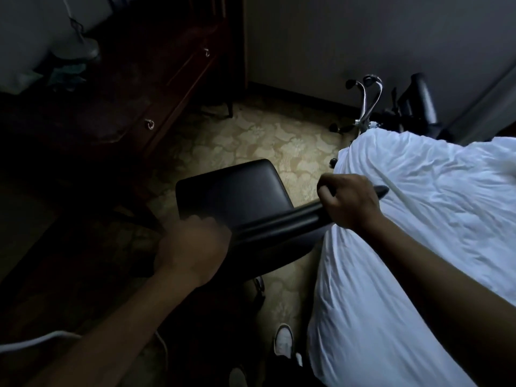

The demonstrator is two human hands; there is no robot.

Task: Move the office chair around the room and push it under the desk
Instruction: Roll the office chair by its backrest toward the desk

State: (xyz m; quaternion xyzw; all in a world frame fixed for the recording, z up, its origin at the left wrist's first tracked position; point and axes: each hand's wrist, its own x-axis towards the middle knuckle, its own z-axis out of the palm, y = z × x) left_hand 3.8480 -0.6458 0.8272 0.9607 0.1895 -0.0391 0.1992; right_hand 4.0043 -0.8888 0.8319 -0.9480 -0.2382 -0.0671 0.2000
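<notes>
Dim room, patterned beige carpet [251,141]: black leather-padded office chair [231,188] between dark wooden counter [156,88] and white bed [418,219]; my hands, left [190,252] and right [349,202], grip its stiff backrest top; I judge it rolls easily.

A white rumpled duvet [418,219] covers the bed on the right; a folded wheelchair [396,107] stands beyond it on patterned carpet [251,141].

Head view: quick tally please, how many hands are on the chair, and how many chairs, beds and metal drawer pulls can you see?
Hands on the chair: 2, left hand and right hand, both gripping the backrest
Office chair: 1
Bed: 1
Drawer pulls: 2
Total: 6
</notes>
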